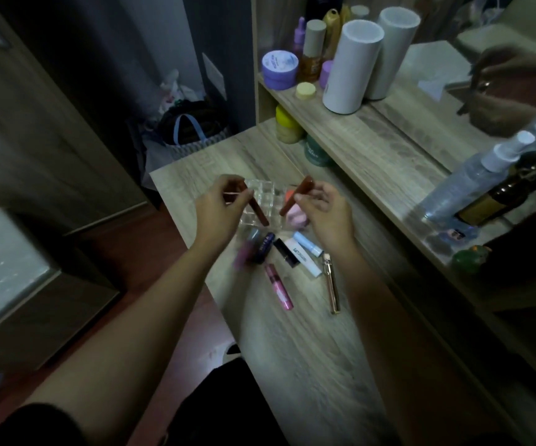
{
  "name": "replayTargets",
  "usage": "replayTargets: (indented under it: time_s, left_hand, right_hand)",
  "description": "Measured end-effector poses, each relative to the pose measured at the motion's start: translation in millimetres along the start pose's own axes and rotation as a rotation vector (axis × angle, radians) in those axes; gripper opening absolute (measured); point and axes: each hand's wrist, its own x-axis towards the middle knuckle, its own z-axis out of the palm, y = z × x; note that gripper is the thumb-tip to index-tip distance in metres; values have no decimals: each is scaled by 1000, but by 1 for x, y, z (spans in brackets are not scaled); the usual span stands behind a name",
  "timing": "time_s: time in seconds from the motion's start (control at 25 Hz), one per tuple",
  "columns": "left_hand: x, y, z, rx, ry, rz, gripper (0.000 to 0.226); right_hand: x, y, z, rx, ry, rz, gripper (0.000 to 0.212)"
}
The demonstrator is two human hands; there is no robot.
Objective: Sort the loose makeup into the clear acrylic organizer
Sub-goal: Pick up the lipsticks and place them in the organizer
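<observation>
The clear acrylic organizer (265,201) sits on the wooden table (292,333), partly hidden behind my hands. My left hand (220,204) pinches a dark red-brown tube (258,212) that slants down over the organizer. My right hand (321,204) holds a second red-brown tube (297,194) tilted up to the left. A pink sponge (295,215) lies beside the organizer. Loose makeup lies nearer me: a dark blue tube (263,247), a black tube (286,252), a white tube (302,257), a light blue tube (307,243), a pink tube (279,286) and a gold tube (332,284).
A raised shelf (373,149) to the right carries white cylinders (352,66), a purple jar (279,69), bottles and a clear spray bottle (472,178). A mirror stands behind it. A bag (189,130) sits on the floor beyond the table's far edge.
</observation>
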Motion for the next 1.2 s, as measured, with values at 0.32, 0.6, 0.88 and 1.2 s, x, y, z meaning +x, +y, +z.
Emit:
replayTargets:
  time_s: [0.32,0.6,0.88,1.2]
  left_hand:
    - [70,-11,-3,140,-88,151,21]
    - [86,-29,12,242,-306,219,29]
    - [90,-39,12,243,-346,237,31]
    - [84,-30,6,262,-375,178,43]
  right_hand:
    - [59,-3,51,-181,6,-111,21]
    - [70,21,64,-351,-21,-100,24]
    - [74,24,65,-431,-47,-54,28]
    - [69,13,58,-436,-68,-108,32]
